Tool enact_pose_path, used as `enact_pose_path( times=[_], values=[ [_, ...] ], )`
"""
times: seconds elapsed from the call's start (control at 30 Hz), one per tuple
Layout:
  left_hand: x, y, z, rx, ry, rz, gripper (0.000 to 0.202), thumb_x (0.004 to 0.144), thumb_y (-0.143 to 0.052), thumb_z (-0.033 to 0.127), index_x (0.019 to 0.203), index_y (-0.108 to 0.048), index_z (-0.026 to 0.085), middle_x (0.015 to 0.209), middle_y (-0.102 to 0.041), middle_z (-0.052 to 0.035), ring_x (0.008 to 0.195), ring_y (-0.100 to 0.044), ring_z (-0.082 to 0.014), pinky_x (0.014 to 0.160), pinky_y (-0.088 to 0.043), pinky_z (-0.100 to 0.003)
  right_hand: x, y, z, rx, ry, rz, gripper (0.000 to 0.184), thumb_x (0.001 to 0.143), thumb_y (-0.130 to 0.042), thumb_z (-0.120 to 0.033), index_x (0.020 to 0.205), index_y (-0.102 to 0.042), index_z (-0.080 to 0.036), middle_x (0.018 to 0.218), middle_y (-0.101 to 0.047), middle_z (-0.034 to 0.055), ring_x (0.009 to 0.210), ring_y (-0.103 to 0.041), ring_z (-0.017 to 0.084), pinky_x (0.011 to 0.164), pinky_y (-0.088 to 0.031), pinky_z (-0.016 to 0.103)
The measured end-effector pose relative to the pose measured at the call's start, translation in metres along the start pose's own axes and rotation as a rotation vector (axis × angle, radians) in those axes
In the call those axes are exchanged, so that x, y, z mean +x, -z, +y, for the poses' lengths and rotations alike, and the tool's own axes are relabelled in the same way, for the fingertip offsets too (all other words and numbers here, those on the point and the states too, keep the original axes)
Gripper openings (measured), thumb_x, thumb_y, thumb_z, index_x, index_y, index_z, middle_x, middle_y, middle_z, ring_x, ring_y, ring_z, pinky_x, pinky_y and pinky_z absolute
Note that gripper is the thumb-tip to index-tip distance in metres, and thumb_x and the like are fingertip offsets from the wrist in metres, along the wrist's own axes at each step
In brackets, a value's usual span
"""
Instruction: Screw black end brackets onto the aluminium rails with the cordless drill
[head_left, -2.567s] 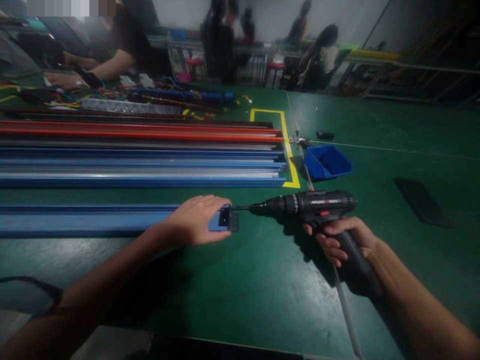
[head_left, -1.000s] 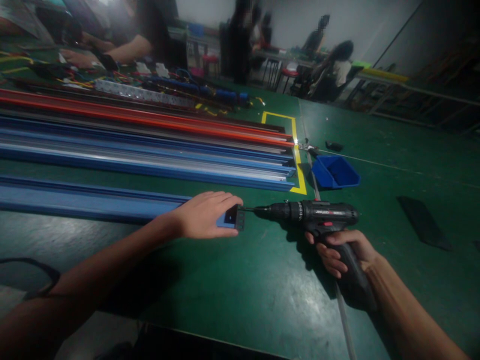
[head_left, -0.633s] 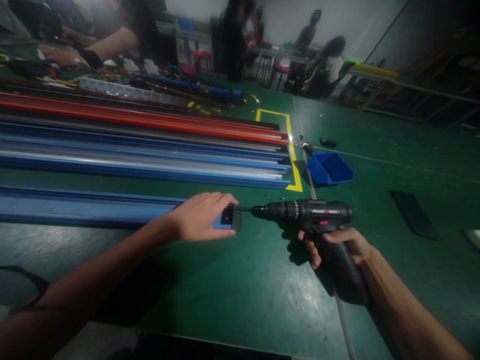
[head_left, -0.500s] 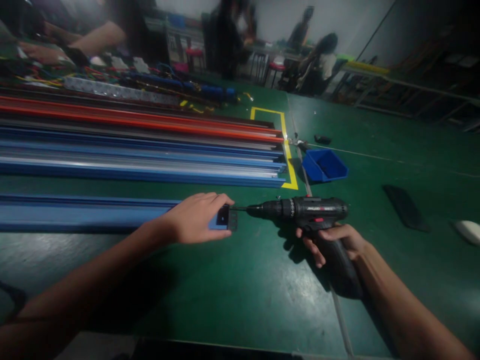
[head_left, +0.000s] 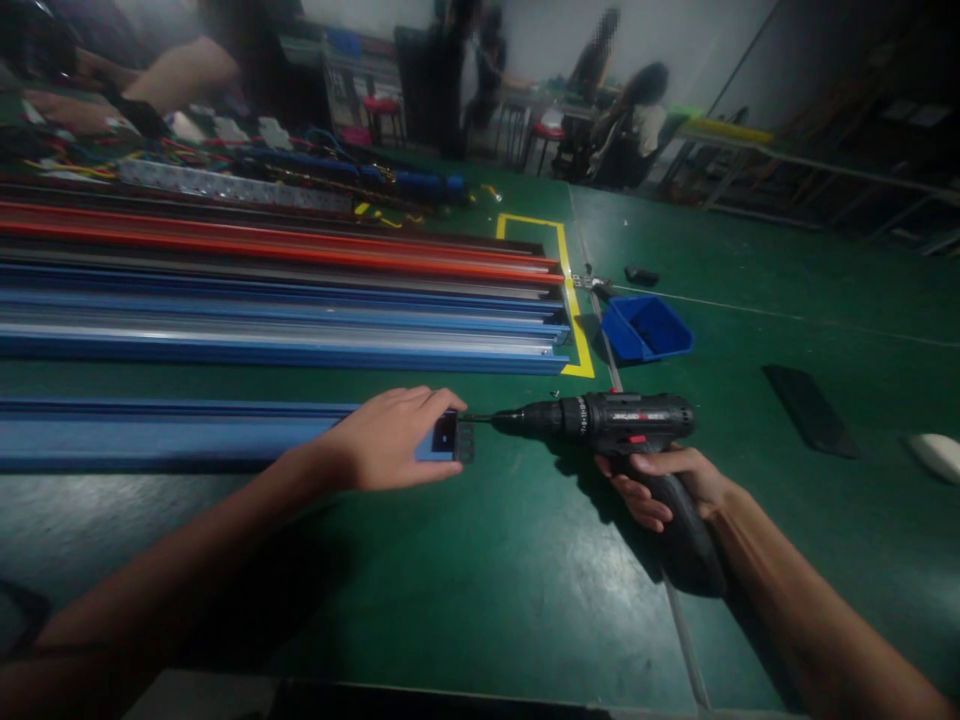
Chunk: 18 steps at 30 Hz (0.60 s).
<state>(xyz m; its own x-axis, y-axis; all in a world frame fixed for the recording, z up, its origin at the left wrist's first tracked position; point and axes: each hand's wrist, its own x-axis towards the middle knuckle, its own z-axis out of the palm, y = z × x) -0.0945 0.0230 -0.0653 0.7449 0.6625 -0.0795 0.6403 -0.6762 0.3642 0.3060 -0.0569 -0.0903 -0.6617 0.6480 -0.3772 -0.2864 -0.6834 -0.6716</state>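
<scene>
My right hand (head_left: 667, 485) is wrapped around the handle of a black cordless drill (head_left: 637, 415), which lies level and points left. Its long thin bit (head_left: 480, 417) reaches the black end cap (head_left: 465, 440) of a blue metal profile (head_left: 187, 437). Whether the bit tip sits in a screw is too small to tell. My left hand (head_left: 397, 437) grips the profile's right end from above, thumb and fingers on either side near the cap.
Behind lie several blue profiles (head_left: 300, 340) and orange profiles (head_left: 300, 245), ending near yellow tape (head_left: 579, 340). A blue bin (head_left: 649, 328), a dark flat piece (head_left: 810, 410) and a white object (head_left: 937, 455) are to the right. A co-worker's arm (head_left: 180, 75) is beside wires at the far left.
The fingers of my right hand have closed further around the drill handle. Drill and left hand stay almost in place; the view has shifted slightly.
</scene>
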Motion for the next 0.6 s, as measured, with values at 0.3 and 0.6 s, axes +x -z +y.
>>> enact_pose_path(
  times=[0.3, 0.6],
  values=[
    [-0.001, 0.0, 0.0, 0.001, 0.008, 0.019, 0.061, 0.089, -0.061, 0.063, 0.134, -0.05, 0.023, 0.123, -0.065, -0.0115, 0.113, -0.063, -0.0317, 0.096, -0.047, -0.046, 0.001, -0.009, -0.004, -0.155, -0.006, 0.084, 0.022, 0.085, -0.072, -0.026, 0.103, -0.071, -0.012, 0.087, -0.072, 0.0098, 0.045, -0.055, 0.008, 0.047, -0.055, 0.022],
    [-0.001, 0.003, 0.004, -0.006, -0.005, 0.047, 0.063, 0.088, -0.065, 0.059, 0.135, -0.049, 0.022, 0.134, -0.057, -0.0122, 0.116, -0.061, -0.0293, 0.098, -0.047, -0.043, 0.001, -0.02, -0.007, -0.203, -0.047, 0.191, 0.014, 0.084, -0.07, -0.025, 0.096, -0.069, -0.017, 0.079, -0.068, 0.0057, 0.039, -0.047, 0.006, 0.042, -0.051, 0.022]
  ],
)
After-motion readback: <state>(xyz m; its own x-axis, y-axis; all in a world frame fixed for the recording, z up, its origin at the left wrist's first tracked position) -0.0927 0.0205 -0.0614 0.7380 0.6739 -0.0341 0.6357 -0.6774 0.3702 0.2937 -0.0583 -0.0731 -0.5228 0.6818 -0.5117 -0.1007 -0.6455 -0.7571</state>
